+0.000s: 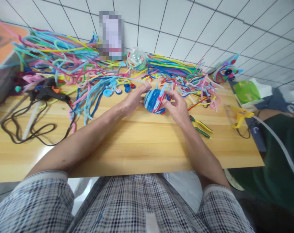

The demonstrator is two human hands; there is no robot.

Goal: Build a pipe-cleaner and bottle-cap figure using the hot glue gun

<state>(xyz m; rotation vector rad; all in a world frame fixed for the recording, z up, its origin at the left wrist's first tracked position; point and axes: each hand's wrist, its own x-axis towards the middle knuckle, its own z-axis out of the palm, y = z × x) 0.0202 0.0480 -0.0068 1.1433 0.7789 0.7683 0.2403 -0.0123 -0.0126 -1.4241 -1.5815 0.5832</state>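
A round ball wrapped in blue, light blue and red pipe cleaners (152, 101) is between my hands, just above or on the wooden table. My right hand (176, 105) pinches its right side, with the thumb at the front and the fingers behind. Stretched out along the left side of the ball is my left hand (134, 99), its fingers extended; whether they touch it I cannot tell. Left of my left hand lie small coiled discs (118, 92) in blue, white and red. Green-and-yellow pliers (202, 127) rest on the table by my right forearm.
Piles of coloured pipe cleaners (57, 55) line the back against the tiled wall. A black glue gun (52, 92) with its cord lies left; a yellow glue gun (240, 116) stands right. A clear ball (136, 59) and a blurred phone-like object (112, 35) are behind. Another person (280, 155) sits at right.
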